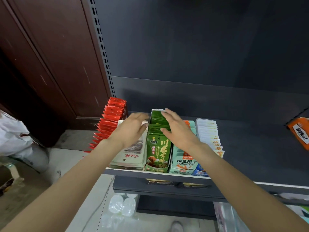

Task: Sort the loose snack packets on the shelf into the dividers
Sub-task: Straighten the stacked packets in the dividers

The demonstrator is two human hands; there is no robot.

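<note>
A row of green snack packets [158, 148] stands upright in a green divider box on the dark shelf [250, 148]. My right hand [177, 129] lies over the back of that row with fingers spread, its thumb touching the packet tops. My left hand [132, 127] hovers with straight fingers just left of the row, above a flat stack of pale packets [132, 158]; it is blurred. Red packets [110, 121] stand in a row at the far left. Mint-and-orange packets [184, 162] and white packets [209, 134] fill the rows on the right.
An orange packet [299, 133] lies loose at the shelf's far right, with bare shelf surface between it and the rows. A lower shelf [167, 185] juts out below. Clear plastic wrapping [122, 205] and a white bag [15, 136] lie on the floor at the left.
</note>
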